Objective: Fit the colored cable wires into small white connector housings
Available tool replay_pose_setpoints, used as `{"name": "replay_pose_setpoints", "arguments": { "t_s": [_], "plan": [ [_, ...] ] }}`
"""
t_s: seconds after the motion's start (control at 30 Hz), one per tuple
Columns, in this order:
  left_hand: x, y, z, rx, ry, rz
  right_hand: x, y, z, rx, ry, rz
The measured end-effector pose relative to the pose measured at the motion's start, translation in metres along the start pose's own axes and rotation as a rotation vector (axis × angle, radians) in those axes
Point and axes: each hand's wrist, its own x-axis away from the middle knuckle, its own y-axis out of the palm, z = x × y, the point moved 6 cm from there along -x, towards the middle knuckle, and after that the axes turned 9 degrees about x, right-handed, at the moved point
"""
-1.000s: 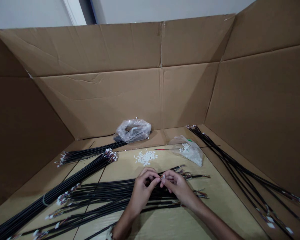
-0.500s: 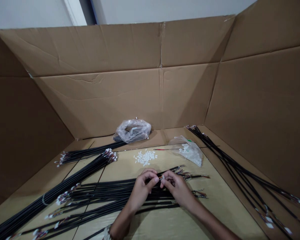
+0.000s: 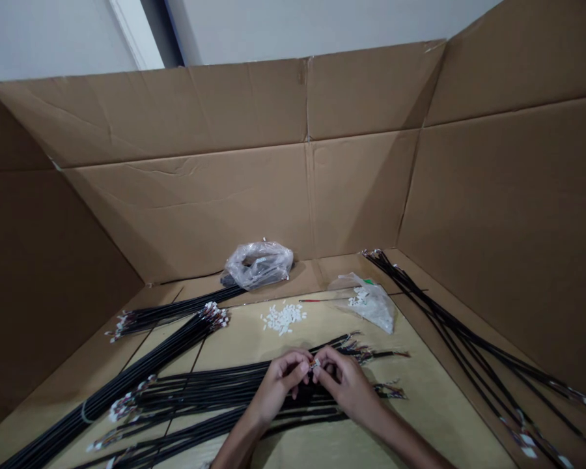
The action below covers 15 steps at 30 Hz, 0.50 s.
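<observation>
Apparently for fine control, the left hand [image 3: 279,385] pinches wires [image 3: 311,363] and the right hand [image 3: 346,379] a connector [image 3: 316,363], fingers [image 3: 299,372] closed, lower centre; white pieces [image 3: 284,318] lie above, probably within reach.

There were two hands, one left hand [image 3: 280,384] and one right hand [image 3: 348,384], with one white plug [image 3: 316,364] between them. Four groups of black cables [image 3: 141,369] lay about, one tied by one band [image 3: 84,412], too crowded to count singly. Two plastic bags [image 3: 378,309], one heap of countless loose plugs [image 3: 284,317] and three cardboard walls [image 3: 200,189] were there.
</observation>
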Motion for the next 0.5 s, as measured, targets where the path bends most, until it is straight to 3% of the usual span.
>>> {"name": "replay_pose_setpoints", "arguments": {
  "t_s": [0.17, 0.33, 0.5],
  "plan": [
    [-0.001, 0.0, 0.0, -0.057, 0.043, 0.035, -0.001, 0.0, -0.002, -0.099, 0.056, 0.01],
    [0.005, 0.002, 0.012, -0.164, 0.192, 0.136, -0.002, -0.001, -0.002, -0.189, 0.122, 0.027],
    [0.005, 0.006, 0.012, -0.248, 0.27, 0.166, -0.001, -0.001, 0.0, -0.214, 0.155, 0.048]
  ]
}}
